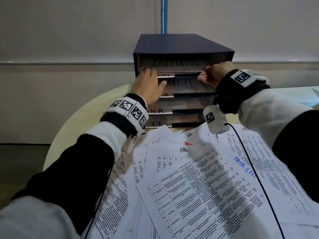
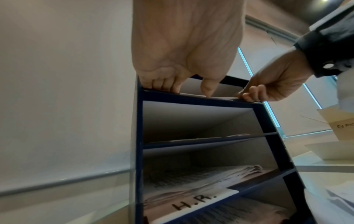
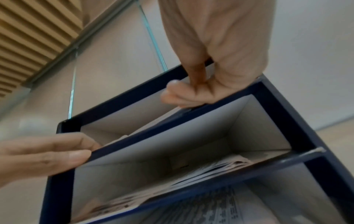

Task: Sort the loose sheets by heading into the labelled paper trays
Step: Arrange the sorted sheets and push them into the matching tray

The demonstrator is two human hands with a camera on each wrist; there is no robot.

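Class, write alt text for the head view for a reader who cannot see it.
Both hands, left hand and right hand, ease sheets into the top slot of a dark blue tray unit. Lower slots read H.R. and I.T.; loose printed sheets cover the table in front.

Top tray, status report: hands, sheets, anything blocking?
Both hands at top tray mouth: left hand fingers flat, right hand pinching sheet edge. Loose sheets still piled on table. No obstruction visible.
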